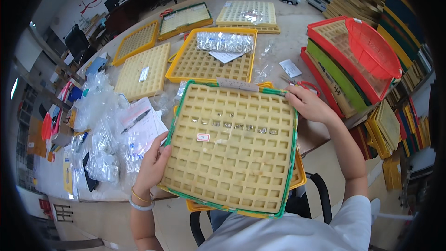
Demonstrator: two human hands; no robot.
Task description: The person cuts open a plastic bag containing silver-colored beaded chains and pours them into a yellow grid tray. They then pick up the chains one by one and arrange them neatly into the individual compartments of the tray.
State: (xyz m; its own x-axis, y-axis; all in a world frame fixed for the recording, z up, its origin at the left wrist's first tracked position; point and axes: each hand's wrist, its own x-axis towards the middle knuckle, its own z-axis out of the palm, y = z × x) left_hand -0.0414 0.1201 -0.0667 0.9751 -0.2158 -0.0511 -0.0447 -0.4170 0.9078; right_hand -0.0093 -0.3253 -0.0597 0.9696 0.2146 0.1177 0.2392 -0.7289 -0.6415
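A cream compartment tray (232, 158) with a green taped rim is held in front of me, over the table's near edge. My left hand (152, 163) grips its left side, thumb on top; a bangle and a bracelet circle that wrist. My right hand (310, 104) is closed on the upper right corner. Small shiny metal pieces (239, 126) sit in a row of its square pockets, with a few more just above. A small red-bordered label (203, 137) lies on the left part. Beneath it, yellow tray edges (298, 175) show.
Behind it a yellow tray (211, 67) carries silvery bags (225, 42) and a paper slip. More trays (141, 72) stand left and farther back. Plastic bags (102, 144), papers and a pen (135, 122) lie left. Right are stacked red trays (332, 42) with a red basket (371, 49).
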